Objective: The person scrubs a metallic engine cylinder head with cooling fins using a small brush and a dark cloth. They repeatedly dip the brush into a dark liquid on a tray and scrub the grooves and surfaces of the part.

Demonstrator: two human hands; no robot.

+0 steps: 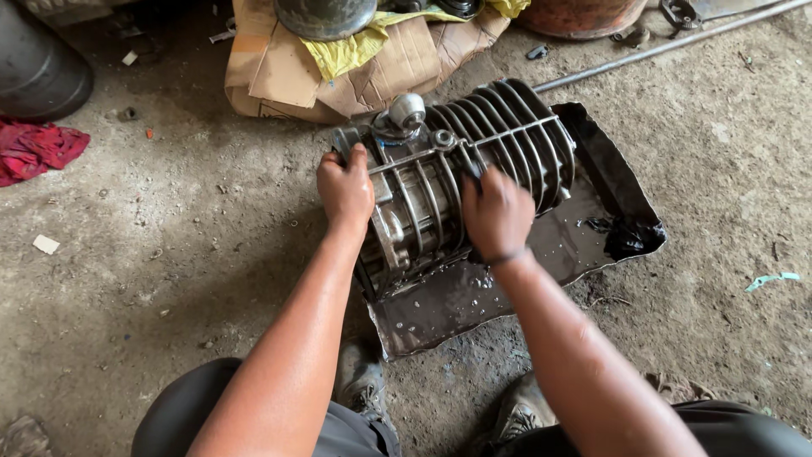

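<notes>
Metal, ribbed and wet, the finned engine block [461, 173] lies on its side in a shallow black tray [617, 182] on the concrete floor, toward the tray's left edge. My left hand [345, 188] clamps its near end, fingers curled tight. My right hand [497, 213] presses something dark into the fins; grime remains, so cleaning looks partway done.

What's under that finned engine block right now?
The finned engine block lies on a dark, wet metal tray set on the concrete floor. Liquid pools on the tray's bare front. The left hand and right hand grip the block; what lies directly beneath is hidden.
</notes>
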